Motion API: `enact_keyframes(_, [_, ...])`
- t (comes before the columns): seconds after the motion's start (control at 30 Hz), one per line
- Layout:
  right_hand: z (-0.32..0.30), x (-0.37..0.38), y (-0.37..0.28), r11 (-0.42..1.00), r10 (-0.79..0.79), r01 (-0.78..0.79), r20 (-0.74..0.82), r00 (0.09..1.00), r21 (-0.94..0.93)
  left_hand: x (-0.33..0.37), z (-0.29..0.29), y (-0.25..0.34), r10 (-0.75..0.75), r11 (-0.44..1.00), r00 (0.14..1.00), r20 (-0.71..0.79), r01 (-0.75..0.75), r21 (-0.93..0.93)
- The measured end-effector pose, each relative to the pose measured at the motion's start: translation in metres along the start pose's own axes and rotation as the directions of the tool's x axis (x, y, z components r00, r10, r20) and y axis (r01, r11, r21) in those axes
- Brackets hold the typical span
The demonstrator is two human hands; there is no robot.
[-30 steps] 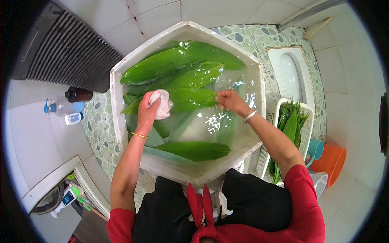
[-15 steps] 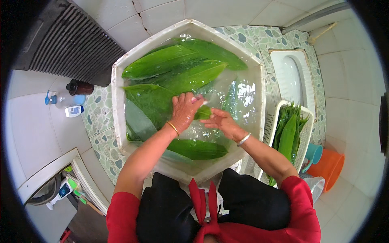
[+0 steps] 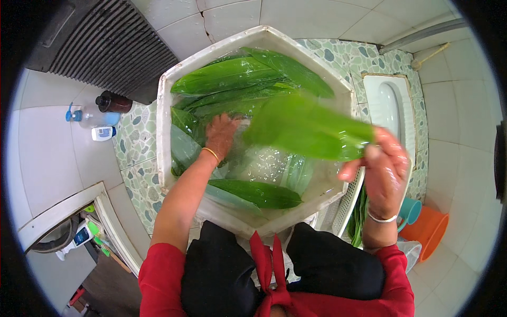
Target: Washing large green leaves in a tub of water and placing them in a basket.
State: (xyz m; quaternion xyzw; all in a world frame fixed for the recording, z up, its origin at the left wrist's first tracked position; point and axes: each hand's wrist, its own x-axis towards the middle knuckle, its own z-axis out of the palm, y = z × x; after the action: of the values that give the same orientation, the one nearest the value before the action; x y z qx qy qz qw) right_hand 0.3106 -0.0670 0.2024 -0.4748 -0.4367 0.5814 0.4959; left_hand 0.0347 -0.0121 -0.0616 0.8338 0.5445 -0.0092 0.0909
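My right hand, blurred a little by motion, pinches one end of a broad wet green leaf and holds it up over the right side of a white tub. My left hand is partly under the water among the leaves at the tub's left; its fingertips are hidden. Several long green leaves float at the far side of the tub. Another leaf lies along the near side, beside a paler submerged one.
At the right stands a white basket with green leaves, partly behind my right arm. A teal mug and an orange bucket are beside it. A squat toilet lies beyond; bottles stand at the left.
My right hand has lifted a leaf out of the water and swung right toward the basket. My left hand has moved slightly left and down into the water.
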Motion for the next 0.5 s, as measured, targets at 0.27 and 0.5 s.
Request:
enact_keyframes(0.27, [0.027,0.015,0.043,0.683,-0.325,0.492,0.379,0.866,-0.539,-0.026,-0.024,-0.010,-0.312,0.595,0.949,-0.038,0.164,-0.786])
enact_keyframes(0.5, [0.008,0.013,0.201,0.609,-0.074,0.332,0.365,0.928,-0.720,-0.054,-0.078,0.009,-0.266,-0.062,0.900,0.346,0.342,-0.938])
